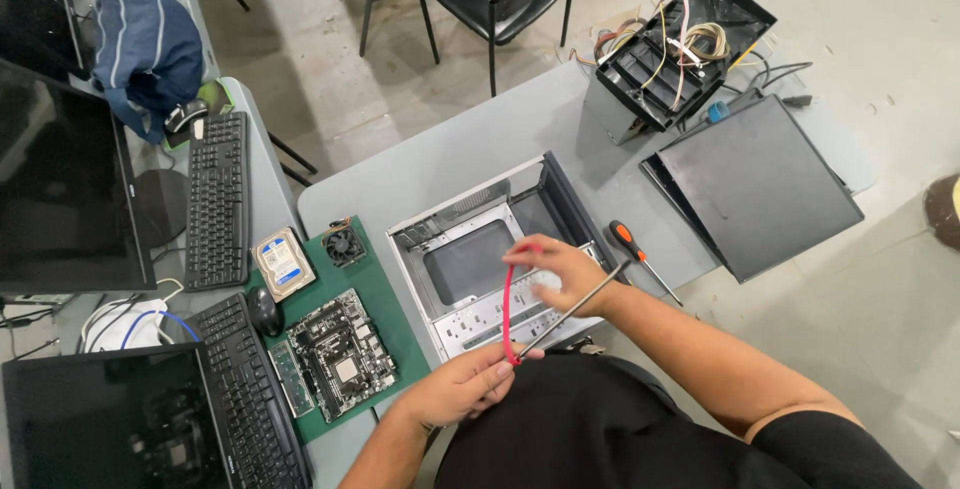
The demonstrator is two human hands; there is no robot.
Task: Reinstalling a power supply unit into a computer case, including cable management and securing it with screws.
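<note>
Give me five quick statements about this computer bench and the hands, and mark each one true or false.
1. Both hands hold a red cable. True: the left hand pinches its lower end and the right hand its upper end.
2. The computer case on the grey table is closed. False: it lies open, its inside showing.
3. The motherboard lies on a green mat. True.
4. The orange-handled screwdriver is in the left hand. False: it lies on the table beside the case.
5. The hard drive sits inside the case. False: it lies on the green mat's corner, near a small fan.
</note>
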